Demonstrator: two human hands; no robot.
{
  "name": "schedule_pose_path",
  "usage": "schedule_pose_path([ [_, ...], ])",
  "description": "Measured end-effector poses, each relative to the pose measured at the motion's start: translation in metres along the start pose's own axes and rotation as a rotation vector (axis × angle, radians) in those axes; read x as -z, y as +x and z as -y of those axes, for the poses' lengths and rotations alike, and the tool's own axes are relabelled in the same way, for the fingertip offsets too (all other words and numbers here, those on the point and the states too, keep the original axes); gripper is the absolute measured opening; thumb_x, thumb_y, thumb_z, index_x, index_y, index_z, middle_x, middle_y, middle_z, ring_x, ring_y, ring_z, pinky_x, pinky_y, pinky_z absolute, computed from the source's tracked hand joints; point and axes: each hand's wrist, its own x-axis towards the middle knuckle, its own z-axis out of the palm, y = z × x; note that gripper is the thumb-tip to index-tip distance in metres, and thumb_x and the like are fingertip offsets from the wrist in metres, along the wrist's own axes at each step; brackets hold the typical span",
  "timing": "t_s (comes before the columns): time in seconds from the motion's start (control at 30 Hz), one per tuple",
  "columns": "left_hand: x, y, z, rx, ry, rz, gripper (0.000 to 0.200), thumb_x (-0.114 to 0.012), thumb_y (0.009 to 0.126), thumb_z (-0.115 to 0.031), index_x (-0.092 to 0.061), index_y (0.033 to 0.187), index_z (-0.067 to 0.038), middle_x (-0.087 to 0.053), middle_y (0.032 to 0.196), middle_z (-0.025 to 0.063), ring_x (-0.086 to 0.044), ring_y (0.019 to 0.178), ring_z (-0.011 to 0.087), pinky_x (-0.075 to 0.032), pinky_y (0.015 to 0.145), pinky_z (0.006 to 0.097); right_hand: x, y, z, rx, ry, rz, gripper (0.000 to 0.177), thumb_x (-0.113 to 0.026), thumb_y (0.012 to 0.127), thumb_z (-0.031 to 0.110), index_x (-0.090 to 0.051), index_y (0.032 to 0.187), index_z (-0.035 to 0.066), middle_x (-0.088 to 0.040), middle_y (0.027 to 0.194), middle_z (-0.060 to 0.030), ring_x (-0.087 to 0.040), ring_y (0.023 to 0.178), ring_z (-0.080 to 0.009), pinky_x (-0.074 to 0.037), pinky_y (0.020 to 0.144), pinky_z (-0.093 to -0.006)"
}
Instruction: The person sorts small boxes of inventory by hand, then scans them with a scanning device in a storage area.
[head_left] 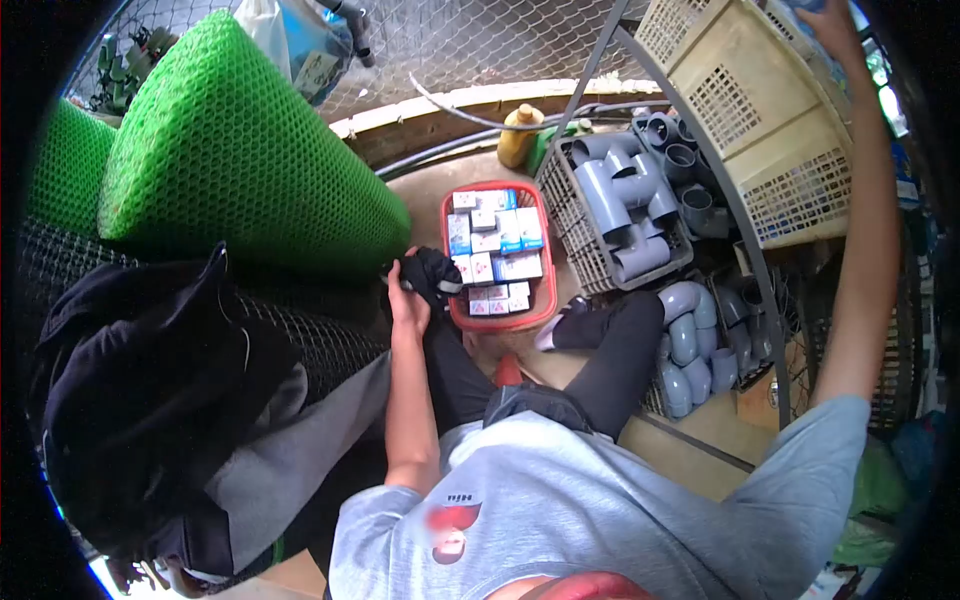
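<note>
Fingers (395,272) around bunched black cloth (434,273)

Bright green roll (250,150), honeycomb-patterned, upper left; red basket (551,285), centre, with white-and-blue boxes (497,237); black cloth (432,274) just left of it; grey pipe fittings (603,195) and cream, grid-patterned crate (765,135), upper right; pale grey shirt (600,500), red-printed, bottom.

Bundle (432,272): soft black cloth, matt. Basket (550,275): red plastic, smooth. Small boxes (518,266): printed card, smooth. Mesh roll (250,170): green plastic, bumpy, slight shine. Pipe fittings (600,198): grey plastic, smooth, glossy. Pale crate (738,92): matt plastic. Fence (440,45): metal wire. Shirt (610,490), trousers (622,325): matt cloth. Bottle (514,148): yellow plastic, smooth.
</note>
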Motion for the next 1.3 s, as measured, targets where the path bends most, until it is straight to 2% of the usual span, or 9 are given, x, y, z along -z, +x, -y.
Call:
schedule_pose_path([
  [0.03, 0.002, 0.002, -0.001, 0.021, 0.005, 0.018, 0.052, -0.047, 0.105, -0.044, -0.057, 0.137, -0.003, -0.065, 0.132, 0.0131, -0.060, 0.127, 0.0293, -0.040, 0.115, 0.0450, 0.014, -0.021, 0.026, -0.022, 0.250, -0.239, 0.073, -0.093, 0.056, 0.020, -0.049, 0.102, -0.016, -0.057, 0.098, -0.0236, -0.060, 0.085, -0.0339, -0.051, 0.082, -0.0516],
  [0.13, 0.000, -0.005, 0.003, 0.030, 0.007, 0.044, 0.056, -0.046, 0.104, -0.046, -0.054, 0.137, -0.001, -0.065, 0.132, 0.0168, -0.061, 0.126, 0.0321, -0.042, 0.114, 0.0472, 0.032, -0.089, -0.015, -0.248, 0.209, -0.126, 0.041, -0.069, 0.094, 0.029, -0.069, 0.124, 0.001, -0.071, 0.118, -0.0111, -0.064, 0.109, -0.0183, -0.049, 0.094, -0.0371],
  [0.4, -0.045, -0.101, 0.005, 0.038, -0.057, 0.074, 0.059, -0.048, 0.101, -0.052, -0.062, 0.122, 0.002, -0.068, 0.121, 0.0160, -0.066, 0.115, 0.0310, -0.049, 0.107, 0.0447, 0.005, -0.420, 0.238, -0.798, 1.766, 0.337, 0.085, -0.072, 0.070, 0.023, -0.041, 0.145, -0.004, -0.061, 0.128, -0.0168, -0.064, 0.116, -0.0285, -0.055, 0.099, -0.0435],
  [0.57, -0.120, -0.154, 0.006, 0.051, -0.014, 0.154, 0.057, -0.045, 0.101, -0.053, -0.063, 0.118, -0.001, -0.069, 0.112, 0.0113, -0.065, 0.109, 0.0281, -0.049, 0.103, 0.0417, -0.040, -0.515, 0.310, -1.019, 2.434, 0.632, 0.083, -0.074, 0.079, 0.017, -0.035, 0.150, -0.001, -0.058, 0.133, -0.0222, -0.058, 0.128, -0.0437, -0.050, 0.107, -0.0560],
  [0.7, -0.155, -0.179, 0.020, -0.149, 0.662, 0.555, 0.062, -0.043, 0.103, -0.050, -0.056, 0.133, 0.002, -0.061, 0.138, 0.0151, -0.059, 0.122, 0.0279, -0.044, 0.110, 0.0444, -0.056, -0.545, 0.324, -1.121, 2.062, 0.591, 0.077, -0.074, 0.089, 0.034, -0.035, 0.151, 0.009, -0.051, 0.140, -0.0111, -0.051, 0.133, -0.0226, -0.046, 0.108, -0.0401],
  [0.83, -0.191, -0.196, 0.048, -0.636, 1.571, 0.947, 0.059, -0.053, 0.096, -0.030, -0.049, 0.148, -0.001, -0.044, 0.156, 0.0225, -0.041, 0.146, 0.0400, -0.026, 0.123, 0.0537, -0.077, -0.569, 0.319, -0.578, 1.842, 0.694, 0.067, -0.044, 0.103, 0.062, -0.046, 0.146, 0.012, -0.053, 0.143, -0.0079, -0.052, 0.134, -0.0205, -0.048, 0.107, -0.0399],
  [0.97, -0.196, -0.195, 0.051, -0.451, 1.479, 1.190, 0.054, -0.065, 0.088, -0.016, -0.058, 0.141, -0.005, -0.054, 0.147, 0.0184, -0.043, 0.145, 0.0370, -0.031, 0.121, 0.0530, -0.107, -0.614, 0.316, -0.605, 2.057, 0.579, 0.056, -0.040, 0.106, 0.050, -0.046, 0.147, 0.012, -0.056, 0.140, -0.0104, -0.056, 0.129, -0.0216, -0.052, 0.099, -0.0405],
  [1.07, -0.190, -0.174, 0.058, -0.654, 1.387, 0.937, 0.057, -0.062, 0.089, -0.012, -0.054, 0.145, -0.003, -0.045, 0.154, 0.0228, -0.039, 0.147, 0.0401, -0.030, 0.121, 0.0488, -0.084, -0.596, 0.320, -1.157, 2.376, 0.447, 0.055, -0.044, 0.107, 0.044, -0.042, 0.152, 0.014, -0.054, 0.144, -0.0110, -0.055, 0.133, -0.0212, -0.050, 0.106, -0.0395],
  [1.3, -0.166, -0.204, 0.110, -0.277, 1.171, 0.660, 0.073, -0.063, 0.092, -0.007, -0.034, 0.158, -0.001, -0.034, 0.162, 0.0277, -0.035, 0.152, 0.0353, -0.028, 0.123, 0.0422, -0.091, -0.571, 0.303, -1.446, 2.341, 0.028, 0.065, -0.039, 0.103, 0.050, -0.054, 0.141, 0.000, -0.066, 0.130, -0.0197, -0.065, 0.120, -0.0289, -0.050, 0.107, -0.0442],
])
